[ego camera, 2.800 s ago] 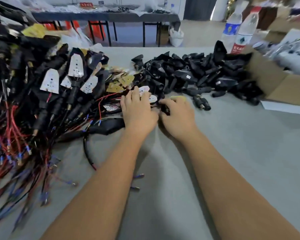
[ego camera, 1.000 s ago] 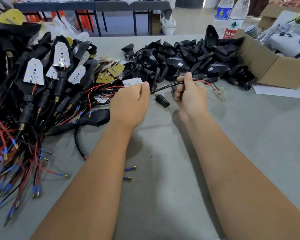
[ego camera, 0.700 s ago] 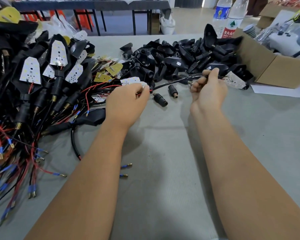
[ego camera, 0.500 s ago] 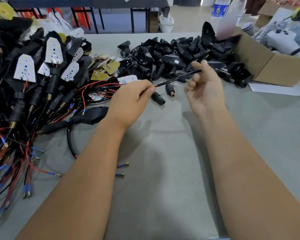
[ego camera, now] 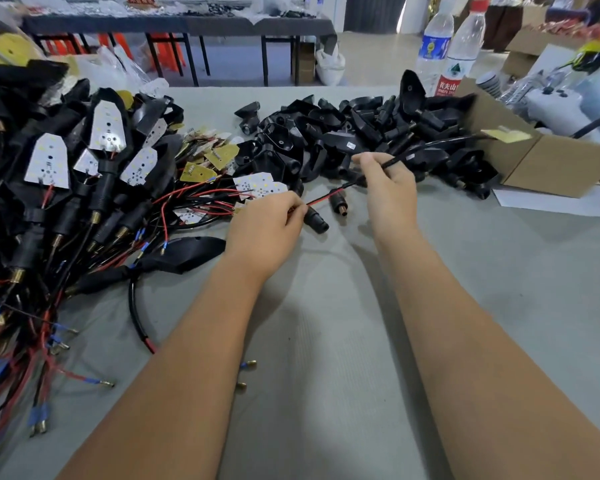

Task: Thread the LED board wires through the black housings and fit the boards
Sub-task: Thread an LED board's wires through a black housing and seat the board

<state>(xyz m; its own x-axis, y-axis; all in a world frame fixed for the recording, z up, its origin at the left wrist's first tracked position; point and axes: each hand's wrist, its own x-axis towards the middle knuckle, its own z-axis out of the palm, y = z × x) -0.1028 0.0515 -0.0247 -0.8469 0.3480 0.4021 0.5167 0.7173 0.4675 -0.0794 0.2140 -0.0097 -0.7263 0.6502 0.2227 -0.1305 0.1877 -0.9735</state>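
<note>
My right hand (ego camera: 388, 188) pinches a black-sleeved wire (ego camera: 426, 148) that runs up and right to an LED board (ego camera: 506, 135) hanging yellow side up in the air. My left hand (ego camera: 267, 226) pinches the same wire's red and black end (ego camera: 321, 199) near the table. Two small black stem pieces (ego camera: 317, 221) (ego camera: 338, 204) lie between my hands. A heap of empty black housings (ego camera: 361, 133) lies behind them. Loose LED boards (ego camera: 257, 185) lie left of the heap.
Assembled housings with white boards and red, black and blue-tipped wires (ego camera: 66, 202) pile up at the left. An open cardboard box (ego camera: 551, 161) stands at the right, with two water bottles (ego camera: 447, 53) behind the heap. The grey table (ego camera: 326, 375) stretches toward me.
My right hand has slid along the wire and drawn it out to the right, so the board now hangs far right above the box. My left hand kept hold of the wire's end.
</note>
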